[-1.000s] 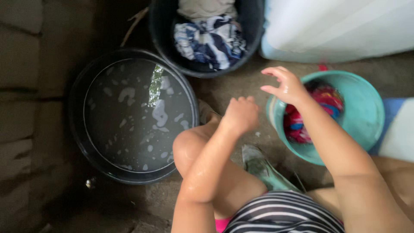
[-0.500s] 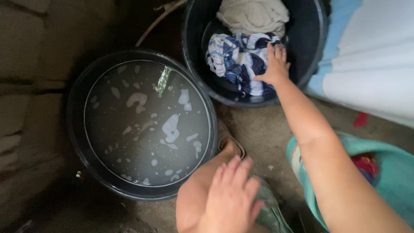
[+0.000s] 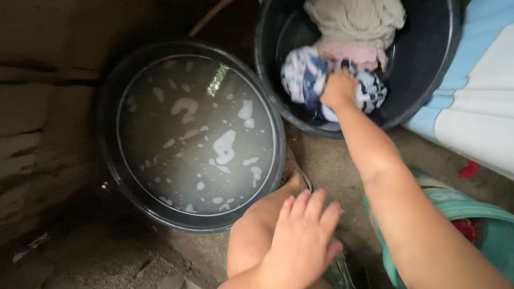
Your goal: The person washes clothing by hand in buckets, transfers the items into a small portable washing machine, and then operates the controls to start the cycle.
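Blue-and-white cloth (image 3: 308, 80) in the black tub (image 3: 428, 80) is gripped by the right hand (image 3: 338, 88); left hand (image 3: 302, 241) rests open.

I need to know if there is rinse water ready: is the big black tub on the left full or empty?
Full. The big black tub holds cloudy water almost to its rim, with white foam patches floating on top.

Big basin w/ water (image 3: 193, 134) sits at left-centre. Second tub (image 3: 428, 80) is behind it to the right, the rims nearly touching. In this tub: patterned cloth (image 3: 305, 77) at front, pale cloth (image 3: 356, 21) behind it. Right hand (image 3: 338, 88) is on the patterned cloth. Left hand (image 3: 302, 241) rests on the knee (image 3: 254, 235), in front of the basin. Third basin (image 3: 455, 214) at bottom right, under the right arm.
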